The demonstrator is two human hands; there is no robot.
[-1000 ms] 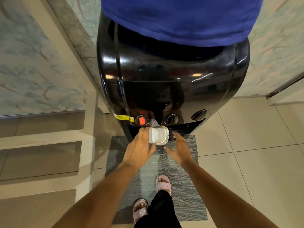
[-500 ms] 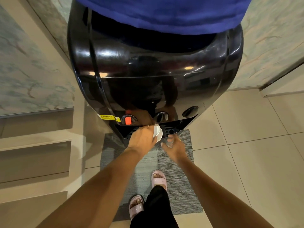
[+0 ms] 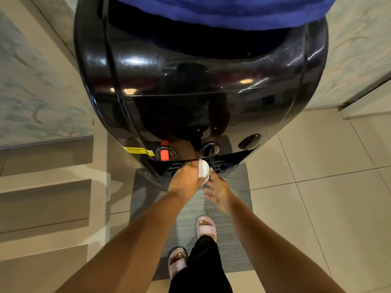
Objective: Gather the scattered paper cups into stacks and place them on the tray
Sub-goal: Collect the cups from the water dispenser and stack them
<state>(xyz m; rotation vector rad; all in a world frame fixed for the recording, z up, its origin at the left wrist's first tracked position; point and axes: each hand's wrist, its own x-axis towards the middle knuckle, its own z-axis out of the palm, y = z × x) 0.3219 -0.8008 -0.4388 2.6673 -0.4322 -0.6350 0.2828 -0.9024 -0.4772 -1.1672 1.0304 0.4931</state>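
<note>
My left hand grips a short stack of white paper cups at the dark drip tray of a black water dispenser. The cups lie tilted, rims toward the right, partly hidden behind my fingers. My right hand is just right of the cups, its fingers spread and loose, one fingertip near the cup rim; it holds nothing.
The glossy black dispenser with a blue bottle on top fills the upper view; a red tap and two dark taps sit above the tray. A grey mat lies under my sandalled feet. Steps rise on the left, tiled floor on the right.
The camera has moved closer to the dispenser. My left hand carried the cups forward and down to the drip tray; my right hand followed beside them.
</note>
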